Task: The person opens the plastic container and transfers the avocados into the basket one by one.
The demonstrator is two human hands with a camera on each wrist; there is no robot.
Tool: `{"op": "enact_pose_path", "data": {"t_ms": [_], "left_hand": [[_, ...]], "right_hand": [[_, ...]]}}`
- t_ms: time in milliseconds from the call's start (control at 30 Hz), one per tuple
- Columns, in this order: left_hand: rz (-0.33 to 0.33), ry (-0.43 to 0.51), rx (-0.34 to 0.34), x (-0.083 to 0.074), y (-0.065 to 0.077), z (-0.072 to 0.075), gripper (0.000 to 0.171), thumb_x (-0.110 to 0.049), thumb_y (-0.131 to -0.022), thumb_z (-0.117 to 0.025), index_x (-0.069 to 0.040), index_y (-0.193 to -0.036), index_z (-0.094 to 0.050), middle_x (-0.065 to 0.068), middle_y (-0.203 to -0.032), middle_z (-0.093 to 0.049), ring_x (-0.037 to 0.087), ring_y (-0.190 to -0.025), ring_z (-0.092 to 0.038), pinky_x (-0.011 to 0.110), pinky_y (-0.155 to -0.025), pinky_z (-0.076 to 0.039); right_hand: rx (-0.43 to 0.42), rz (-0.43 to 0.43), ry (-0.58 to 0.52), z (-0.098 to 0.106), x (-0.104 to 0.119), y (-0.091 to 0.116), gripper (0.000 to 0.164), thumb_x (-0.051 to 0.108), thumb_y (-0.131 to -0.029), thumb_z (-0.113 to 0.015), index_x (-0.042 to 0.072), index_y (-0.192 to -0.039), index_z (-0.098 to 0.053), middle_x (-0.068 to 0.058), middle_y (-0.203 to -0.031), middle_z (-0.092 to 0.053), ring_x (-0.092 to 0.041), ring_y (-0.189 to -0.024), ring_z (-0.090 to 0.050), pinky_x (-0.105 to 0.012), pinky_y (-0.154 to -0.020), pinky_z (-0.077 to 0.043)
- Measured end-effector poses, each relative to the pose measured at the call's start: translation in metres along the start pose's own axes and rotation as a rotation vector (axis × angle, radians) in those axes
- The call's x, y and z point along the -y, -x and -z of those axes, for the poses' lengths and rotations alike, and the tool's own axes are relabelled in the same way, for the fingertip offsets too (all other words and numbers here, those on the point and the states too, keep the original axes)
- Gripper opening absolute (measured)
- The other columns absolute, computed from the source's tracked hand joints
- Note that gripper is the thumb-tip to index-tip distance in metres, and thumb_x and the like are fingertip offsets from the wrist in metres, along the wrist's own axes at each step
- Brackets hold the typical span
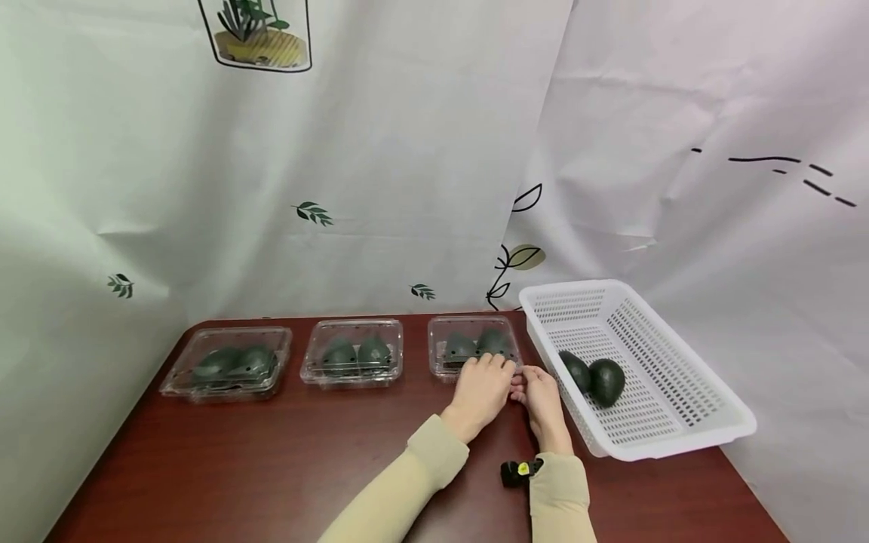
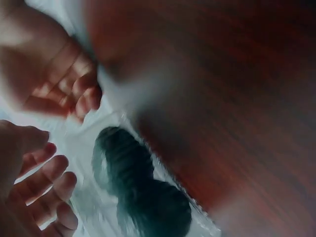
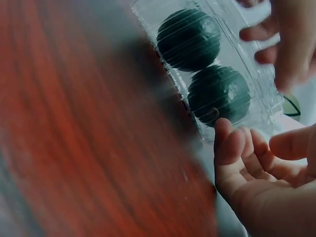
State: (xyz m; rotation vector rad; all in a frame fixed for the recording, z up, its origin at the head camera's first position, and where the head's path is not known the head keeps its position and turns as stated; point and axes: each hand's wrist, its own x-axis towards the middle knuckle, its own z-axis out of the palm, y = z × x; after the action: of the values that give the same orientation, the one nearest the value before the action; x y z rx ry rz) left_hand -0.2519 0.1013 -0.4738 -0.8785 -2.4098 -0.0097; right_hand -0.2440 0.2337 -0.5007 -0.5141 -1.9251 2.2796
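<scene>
A clear plastic clamshell box (image 1: pixel 474 326) with two dark green avocados (image 3: pixel 219 95) inside stands at the back of the table, its lid down over them. My left hand (image 1: pixel 481 392) is over its front right part, fingers loosely bent and spread in the wrist views. At the box's right corner is my right hand (image 1: pixel 545 403), palm turned inward. Its fingers (image 3: pixel 229 148) are bent, with their tips right by the corner and the thumb held apart. Neither hand shows anything gripped in it. The head view hides the box's front right corner behind the hands.
Two more clamshell boxes of avocados, a middle one (image 1: pixel 352 328) and a left one (image 1: pixel 227 339), stand in the same row. A white slotted basket (image 1: pixel 668 354) with two loose avocados (image 1: pixel 606 382) is close to my right hand. A patterned white curtain (image 1: pixel 434 151) hangs behind.
</scene>
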Motion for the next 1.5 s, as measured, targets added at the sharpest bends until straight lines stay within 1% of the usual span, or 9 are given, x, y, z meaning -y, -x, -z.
{"op": "enact_pose_path", "data": {"t_ms": [133,267,433,667,767,900,1100,1300,1500], "left_hand": [[-0.064,-0.068,0.034,-0.010,-0.009,-0.004,0.022,-0.041,-0.090,-0.069,-0.020,-0.097,-0.063,-0.003,-0.085,-0.061,0.014,-0.076,-0.060,0.029,-0.062,-0.050],[-0.071,-0.116,0.096,-0.015,-0.016,-0.004,0.032,-0.045,-0.085,-0.073,-0.019,-0.096,-0.059,-0.002,-0.081,-0.059,0.014,-0.071,-0.059,0.028,-0.054,-0.048],[-0.081,-0.180,0.161,-0.016,-0.020,-0.004,0.022,-0.037,-0.091,-0.069,-0.018,-0.097,-0.058,0.000,-0.085,-0.058,0.015,-0.074,-0.057,0.026,-0.053,-0.048],[-0.092,-0.203,0.102,-0.016,-0.022,-0.008,0.008,-0.025,-0.092,-0.067,-0.019,-0.090,-0.062,-0.001,-0.082,-0.058,0.014,-0.073,-0.058,0.026,-0.054,-0.050],[-0.096,-0.224,0.066,-0.016,-0.024,-0.009,0.008,-0.023,-0.093,-0.065,-0.019,-0.086,-0.062,-0.002,-0.079,-0.058,0.013,-0.071,-0.057,0.025,-0.053,-0.049],[-0.100,-0.255,0.066,-0.016,-0.026,-0.006,0.012,-0.024,-0.094,-0.062,-0.019,-0.084,-0.060,-0.002,-0.076,-0.057,0.013,-0.068,-0.056,0.025,-0.053,-0.049],[-0.109,-0.263,0.046,-0.015,-0.023,-0.005,0.011,-0.025,-0.095,-0.062,-0.019,-0.087,-0.059,-0.002,-0.078,-0.055,0.013,-0.066,-0.055,0.025,-0.051,-0.048],[-0.113,-0.252,0.039,-0.017,-0.023,-0.009,0.010,-0.026,-0.094,-0.062,-0.019,-0.088,-0.059,-0.002,-0.080,-0.054,0.012,-0.069,-0.055,0.024,-0.051,-0.048],[-0.095,-0.250,0.050,-0.021,-0.023,-0.015,0.010,-0.026,-0.096,-0.061,-0.018,-0.091,-0.057,-0.001,-0.083,-0.052,0.012,-0.070,-0.054,0.024,-0.050,-0.047]], "right_hand": [[0.019,-0.007,-0.005,0.002,0.000,0.000,0.025,0.013,-0.106,-0.038,-0.004,-0.108,-0.056,-0.002,-0.080,-0.058,-0.008,-0.063,-0.054,-0.023,-0.059,-0.047],[0.041,-0.004,0.018,0.006,-0.002,0.001,0.027,0.016,-0.107,-0.037,-0.002,-0.107,-0.057,0.000,-0.082,-0.058,-0.009,-0.067,-0.055,-0.024,-0.062,-0.047],[0.050,0.018,0.006,0.007,-0.003,-0.002,0.023,0.013,-0.106,-0.041,-0.002,-0.104,-0.059,0.000,-0.080,-0.059,-0.008,-0.066,-0.056,-0.023,-0.061,-0.047],[0.060,0.074,-0.007,0.003,-0.005,-0.003,0.020,0.003,-0.100,-0.048,0.005,-0.085,-0.061,0.001,-0.066,-0.055,-0.007,-0.056,-0.050,-0.022,-0.054,-0.043],[0.092,0.100,0.011,0.002,-0.006,-0.004,0.020,0.003,-0.101,-0.048,0.005,-0.084,-0.059,0.002,-0.061,-0.050,-0.006,-0.053,-0.046,-0.021,-0.052,-0.039],[0.119,0.123,0.016,0.002,-0.007,-0.004,0.021,0.007,-0.103,-0.048,0.006,-0.084,-0.057,0.003,-0.058,-0.046,-0.006,-0.052,-0.042,-0.022,-0.052,-0.036],[0.111,0.123,0.024,0.003,-0.007,-0.003,0.019,0.010,-0.104,-0.047,0.004,-0.089,-0.057,0.003,-0.062,-0.051,-0.006,-0.054,-0.047,-0.022,-0.054,-0.039],[0.089,0.129,0.025,0.002,-0.008,-0.004,0.018,0.010,-0.104,-0.047,0.003,-0.090,-0.056,0.004,-0.060,-0.047,-0.005,-0.053,-0.045,-0.020,-0.053,-0.038],[0.052,0.175,0.109,0.000,-0.007,-0.003,0.015,0.008,-0.100,-0.052,0.001,-0.088,-0.058,0.000,-0.064,-0.050,-0.009,-0.057,-0.047,-0.022,-0.054,-0.040]]}}
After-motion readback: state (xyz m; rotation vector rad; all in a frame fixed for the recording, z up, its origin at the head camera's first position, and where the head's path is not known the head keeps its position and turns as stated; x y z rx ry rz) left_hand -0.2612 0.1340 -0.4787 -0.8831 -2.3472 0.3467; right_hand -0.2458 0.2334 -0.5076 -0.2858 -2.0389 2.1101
